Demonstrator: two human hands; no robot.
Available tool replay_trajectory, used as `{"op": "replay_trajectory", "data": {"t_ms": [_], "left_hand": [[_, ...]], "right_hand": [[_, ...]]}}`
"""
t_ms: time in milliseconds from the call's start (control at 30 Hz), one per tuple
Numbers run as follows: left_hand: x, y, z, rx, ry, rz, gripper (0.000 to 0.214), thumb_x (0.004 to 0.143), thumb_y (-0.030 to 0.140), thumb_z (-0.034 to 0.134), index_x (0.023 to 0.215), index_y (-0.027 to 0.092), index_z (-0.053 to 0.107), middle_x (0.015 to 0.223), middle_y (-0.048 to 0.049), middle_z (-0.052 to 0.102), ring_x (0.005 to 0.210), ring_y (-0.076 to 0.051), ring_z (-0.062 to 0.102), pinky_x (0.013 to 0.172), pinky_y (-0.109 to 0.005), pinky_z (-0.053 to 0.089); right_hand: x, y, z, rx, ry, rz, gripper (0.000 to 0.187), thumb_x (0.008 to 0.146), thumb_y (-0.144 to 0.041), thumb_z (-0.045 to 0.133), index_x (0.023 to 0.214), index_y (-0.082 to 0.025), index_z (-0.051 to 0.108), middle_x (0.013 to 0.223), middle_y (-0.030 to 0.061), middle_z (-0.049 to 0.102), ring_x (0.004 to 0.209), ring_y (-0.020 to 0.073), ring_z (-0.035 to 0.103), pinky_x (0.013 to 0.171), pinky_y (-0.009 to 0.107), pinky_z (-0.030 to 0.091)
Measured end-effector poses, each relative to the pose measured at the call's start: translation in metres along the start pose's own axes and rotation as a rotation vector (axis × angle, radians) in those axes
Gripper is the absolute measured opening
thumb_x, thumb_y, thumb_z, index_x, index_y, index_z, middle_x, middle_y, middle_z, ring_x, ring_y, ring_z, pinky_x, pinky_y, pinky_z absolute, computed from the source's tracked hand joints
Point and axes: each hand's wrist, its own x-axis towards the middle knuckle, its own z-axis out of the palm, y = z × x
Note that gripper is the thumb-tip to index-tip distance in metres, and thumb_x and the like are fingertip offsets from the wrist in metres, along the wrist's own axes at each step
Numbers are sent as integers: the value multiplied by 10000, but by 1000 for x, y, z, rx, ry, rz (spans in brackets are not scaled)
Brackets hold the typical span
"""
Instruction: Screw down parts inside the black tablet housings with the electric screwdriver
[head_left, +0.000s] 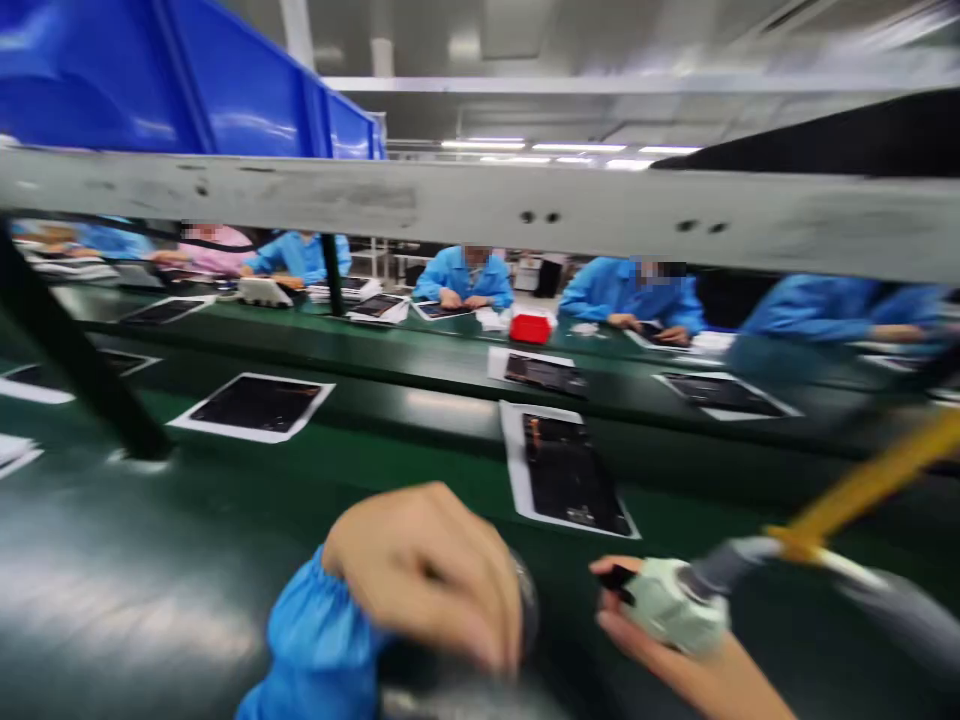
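Note:
My left hand [427,575], in a blue sleeve, is curled shut over a dark rounded object at the bottom middle; motion blur hides what it is. My right hand [667,645] grips a pale green tool [671,605] with a grey hose and a yellow cord running off to the right. Just beyond both hands a black flat device in a white tray [562,465] lies on the green conveyor belt [225,520].
More black devices on white trays lie along the belt, such as one at the left [255,405]. A red box [531,327] stands at the far side. Several people in blue coats sit across the line. A grey rail [450,205] and blue bin [187,90] hang overhead.

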Motion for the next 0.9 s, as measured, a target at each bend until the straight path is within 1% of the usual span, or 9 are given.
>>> {"op": "replay_trajectory", "data": {"t_ms": [67, 133, 233, 367, 467, 600, 700, 833, 900], "left_hand": [[37, -29, -17, 215, 373, -228, 443, 936, 584, 481, 814, 225, 711, 888, -67, 731, 855, -218, 695, 795, -314, 549], [70, -62, -21, 317, 487, -348, 358, 986, 415, 451, 893, 175, 700, 937, -93, 716, 886, -233, 671, 830, -358, 531], [98, -112, -11, 401, 443, -431, 203, 950, 329, 614, 913, 142, 684, 985, -96, 691, 944, -230, 646, 915, -413, 512], [107, -157, -3, 426, 339, -504, 220, 965, 362, 665, 1056, 161, 663, 1144, -71, 655, 1059, -221, 626, 959, -442, 523], [108, -171, -7, 359, 327, -555, 215, 980, 353, 650, 1084, 164, 660, 1152, -73, 653, 1051, -218, 634, 934, -424, 543], [113, -178, -11, 159, 397, -623, 226, 991, 352, 640, 1107, 159, 649, 1083, -61, 664, 942, -189, 660, 836, -370, 578], [121, -178, -8, -34, 506, -670, 279, 1010, 369, 610, 1173, 144, 624, 1062, -62, 668, 867, -171, 670, 773, -348, 597], [140, -177, 1, -199, 697, -694, 334, 1008, 374, 613, 1257, 152, 593, 1165, -85, 648, 949, -196, 671, 808, -374, 604], [149, -175, 4, -223, 778, -714, 343, 1002, 368, 622, 1270, 156, 589, 1202, -91, 634, 986, -209, 662, 830, -391, 601]], "right_hand": [[2, -5, -7, 48, -21, 59, 440, 765, -517, 763, 1073, -214, 683, 796, 24, 669, 689, 198, 615, 669, 327, 537], [8, -6, -7, 92, -59, 83, 448, 752, -513, 754, 1065, -202, 680, 773, 15, 642, 687, 189, 590, 669, 322, 508], [15, -6, -9, 121, -152, 75, 429, 768, -472, 736, 1082, -186, 671, 761, 8, 611, 688, 174, 550, 681, 314, 471], [18, -5, -18, 120, -209, 40, 362, 794, -414, 729, 1067, -182, 669, 753, 0, 591, 681, 162, 518, 673, 301, 446], [19, -5, -23, 116, -203, 28, 320, 803, -377, 729, 1042, -179, 652, 761, -5, 578, 697, 158, 504, 670, 290, 435], [18, -3, -26, 115, -195, 20, 286, 817, -381, 711, 1009, -185, 629, 771, -11, 552, 717, 160, 497, 678, 288, 442], [16, -4, -27, 96, -180, 29, 309, 811, -403, 703, 1026, -196, 626, 810, -1, 574, 750, 175, 515, 704, 303, 454], [12, -17, -30, 52, -110, 92, 398, 779, -448, 712, 1090, -209, 648, 814, 17, 611, 786, 216, 555, 745, 345, 468], [9, -27, -33, 28, -63, 119, 394, 762, -473, 703, 1056, -213, 674, 784, 25, 627, 774, 239, 580, 734, 362, 468]]}}
